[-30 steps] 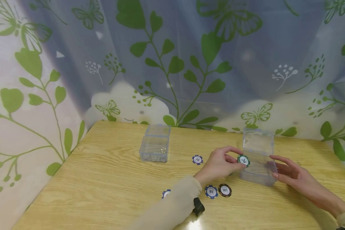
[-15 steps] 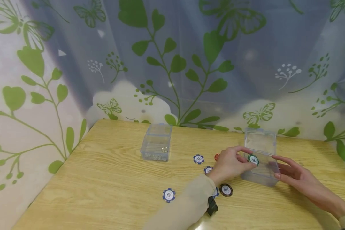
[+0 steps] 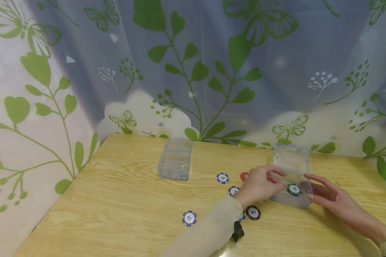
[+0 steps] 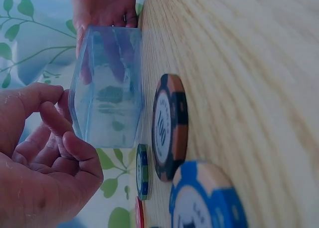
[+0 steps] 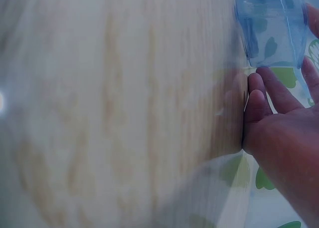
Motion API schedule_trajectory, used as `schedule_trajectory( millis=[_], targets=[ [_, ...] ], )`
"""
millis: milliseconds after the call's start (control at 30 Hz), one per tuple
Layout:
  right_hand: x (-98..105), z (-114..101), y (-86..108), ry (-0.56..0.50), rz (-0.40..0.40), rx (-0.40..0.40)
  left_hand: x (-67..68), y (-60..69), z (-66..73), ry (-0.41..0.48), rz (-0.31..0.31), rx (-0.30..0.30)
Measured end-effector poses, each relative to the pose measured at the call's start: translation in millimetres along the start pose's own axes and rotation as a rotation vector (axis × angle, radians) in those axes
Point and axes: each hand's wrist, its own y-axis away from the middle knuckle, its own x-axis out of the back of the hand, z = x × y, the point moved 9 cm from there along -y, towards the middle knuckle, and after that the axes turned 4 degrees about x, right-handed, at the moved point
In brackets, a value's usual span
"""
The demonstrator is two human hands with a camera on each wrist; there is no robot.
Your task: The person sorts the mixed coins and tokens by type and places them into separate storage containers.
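A clear plastic box (image 3: 288,200) stands upright on the tabletop (image 3: 132,200), its lid (image 3: 291,159) raised at the back. A green-edged chip (image 3: 294,190), white-centred and marked 20, shows within its outline; whether it touches bottom is unclear.

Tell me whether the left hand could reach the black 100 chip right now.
Likely yes: the black 100 chip lies flat near the left hand, nothing covers it, and that hand seems to hold nothing.
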Motion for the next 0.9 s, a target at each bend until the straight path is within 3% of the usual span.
schedule_trajectory(
  millis=[200,367,567,767,900],
  targets=[
    [0.1,1.0,-0.7,0.005,0.008,-0.009,10.1,-1.8,0.2,0.034,-0.050,-0.072],
    [0.4,-0.1,-0.2,-0.016,0.017,0.011,31.4,-4.5,-4.2,0.010,-0.100,-0.110],
    [0.2,0.1,0.4,-0.033,0.014,0.016,58.4,-4.6,-18.4,-0.071,-0.189,-0.112],
    [0.3,2.5,0.2,0.006,0.012,-0.009,67.8,1.5,-32.4,-0.163,-0.321,-0.127],
    [-1.4,2.3,-0.7,0.015,0.005,-0.014,73.8,8.2,-43.9,-0.203,-0.366,-0.089]
  ],
)
